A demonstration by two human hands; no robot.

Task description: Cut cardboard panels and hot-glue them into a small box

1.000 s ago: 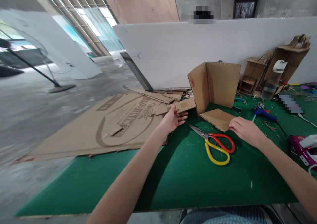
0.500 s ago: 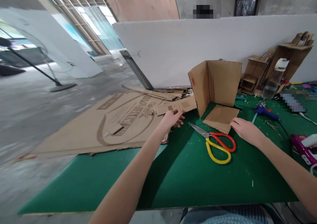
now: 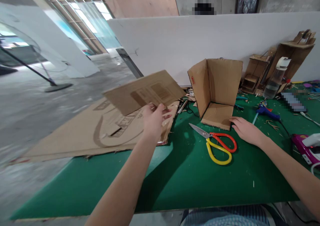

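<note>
My left hand (image 3: 155, 116) is closed on the lower edge of a rectangular cardboard piece (image 3: 147, 91) with darker printed blocks, raised and tilted above a large printed cardboard sheet (image 3: 107, 131). At the right front corner of a small cardboard panel (image 3: 217, 115), my right hand (image 3: 243, 127) has its fingers closed on the edge. That panel lies flat at the foot of two upright cardboard walls (image 3: 223, 81) joined at a corner. Scissors (image 3: 209, 136) with one red and one yellow handle rest on the green table between my hands.
A blue glue gun (image 3: 268, 112) lies right of my right hand, near a magenta power strip (image 3: 303, 146). Behind are a water bottle (image 3: 276, 79), a phone (image 3: 293, 102) and cardboard models (image 3: 287, 59). A white partition (image 3: 160, 46) borders the table's back.
My left hand has lifted the printed cardboard piece and moved it left. The small panel has shifted back and left against the upright walls, with my right hand still at its corner.
</note>
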